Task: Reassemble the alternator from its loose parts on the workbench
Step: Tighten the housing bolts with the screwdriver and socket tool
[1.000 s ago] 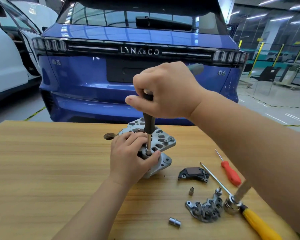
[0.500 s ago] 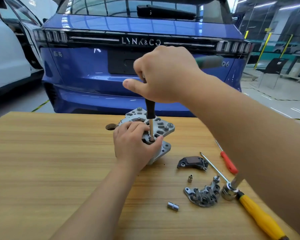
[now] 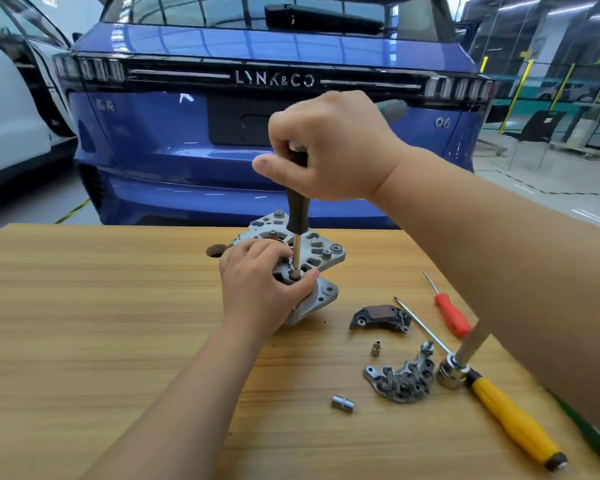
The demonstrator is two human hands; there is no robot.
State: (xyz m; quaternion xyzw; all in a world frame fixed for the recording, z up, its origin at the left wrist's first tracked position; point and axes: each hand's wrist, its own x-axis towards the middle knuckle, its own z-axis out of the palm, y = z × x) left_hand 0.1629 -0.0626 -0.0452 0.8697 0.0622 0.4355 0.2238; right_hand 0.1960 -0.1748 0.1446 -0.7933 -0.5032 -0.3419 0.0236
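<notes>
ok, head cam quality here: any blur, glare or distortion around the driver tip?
Head view: the wide-angle lens bows the workbench far edge and the light bar of the blue car; ceiling lights streak its paint; lighting soft, shadows faint; driver and alternator sharp; the metal bar by the yellow-handled screwdriver is smeared.

Blue car (image 3: 174, 161) tailgate: "LYNK&CO", "06" badge

Grey alternator housing (image 3: 321, 252), vented face up; black regulator (image 3: 378, 317), grey rectifier plate (image 3: 400, 379) lying loose to its right
</notes>
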